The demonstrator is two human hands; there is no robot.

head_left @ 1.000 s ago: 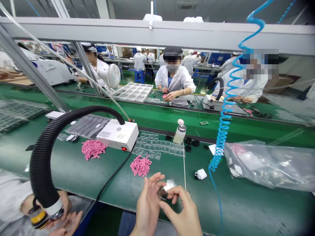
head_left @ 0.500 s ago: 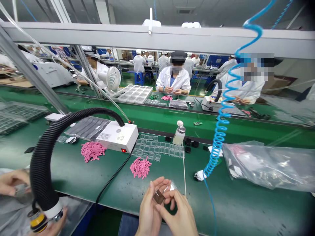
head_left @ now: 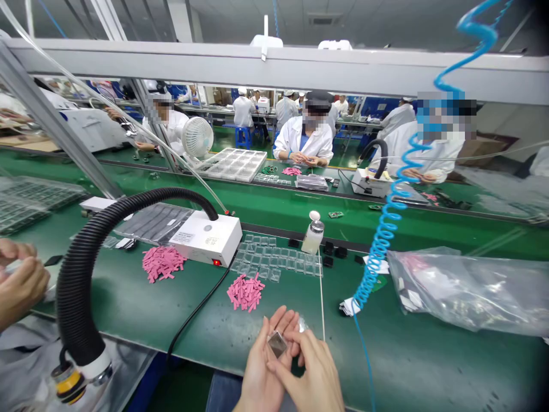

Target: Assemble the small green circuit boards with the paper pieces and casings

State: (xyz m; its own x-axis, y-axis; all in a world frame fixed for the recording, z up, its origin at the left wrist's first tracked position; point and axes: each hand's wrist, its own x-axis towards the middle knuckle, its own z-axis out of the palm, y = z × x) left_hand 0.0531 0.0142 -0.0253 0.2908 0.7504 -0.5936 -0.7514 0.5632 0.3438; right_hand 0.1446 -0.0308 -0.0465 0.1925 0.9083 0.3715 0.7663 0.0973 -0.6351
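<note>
A small square piece (head_left: 277, 344) with a dark grey-brown face and a pale, clear-looking rim lies over the palm of my left hand (head_left: 259, 366). That hand is palm up, its thumb along the piece's left side and its fingers behind it. From the right, my right hand (head_left: 315, 366) reaches across, thumb and fingers at the piece's edges. A bit of clear film (head_left: 302, 324) shows behind the right fingers. Beyond my hands, on the green table (head_left: 201, 337), is a pile of pink strips (head_left: 245, 292). Rows of clear square covers (head_left: 274, 257) lie farther back.
A black fume hose (head_left: 77, 286) curves from a white box (head_left: 210, 237) on the left. A co-worker's hands (head_left: 19, 277) are beside it. A coiled blue air line (head_left: 381, 246) hangs at right, near a plastic bag (head_left: 467, 286). A dispenser bottle (head_left: 313, 236) stands behind the covers.
The square piece has turned so its face and pale rim show more. The co-worker's hand has left the hose end. A circuit board on the green belt has shifted left, and another has appeared.
</note>
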